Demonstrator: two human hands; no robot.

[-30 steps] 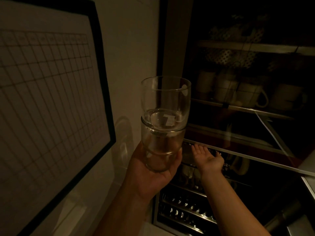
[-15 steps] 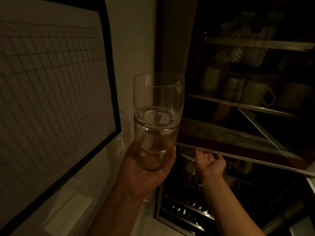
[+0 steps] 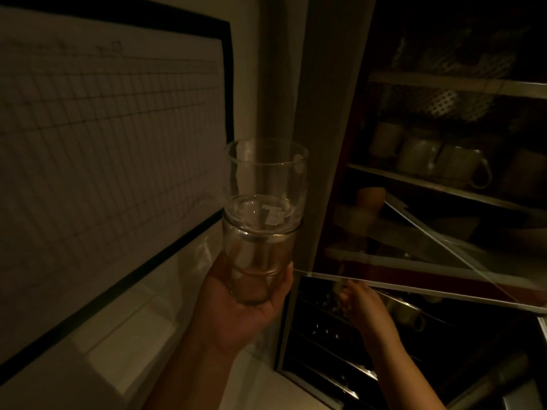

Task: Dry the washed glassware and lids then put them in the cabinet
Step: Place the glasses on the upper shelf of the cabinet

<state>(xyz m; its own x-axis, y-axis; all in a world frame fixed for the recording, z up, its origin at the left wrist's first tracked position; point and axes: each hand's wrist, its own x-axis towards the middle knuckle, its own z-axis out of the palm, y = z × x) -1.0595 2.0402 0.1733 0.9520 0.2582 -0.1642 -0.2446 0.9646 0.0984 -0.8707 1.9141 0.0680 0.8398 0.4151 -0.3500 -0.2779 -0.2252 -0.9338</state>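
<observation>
While the left hand point(image 3: 236, 303) is cupping the bottom of two stacked clear glasses point(image 3: 263, 220), its palm is turned up and its fingers are curling round the lower glass point(image 3: 254, 261). The upper glass point(image 3: 266, 176) is sitting upright in the mouth of the lower one, rim up, with a small pale label showing near its base. The stack is being held up just left of the open cabinet point(image 3: 444, 173), in front of its pale side frame. The right hand point(image 3: 355, 300) is reaching under the lower edge of the glass door point(image 3: 414, 285), its fingers curling at that edge; the dim light is leaving the exact grip unclear. Pale mugs point(image 3: 438, 159) are standing in a row on a cabinet shelf. A black-framed grid chart point(image 3: 103, 161) is hanging on the wall to the left.
</observation>
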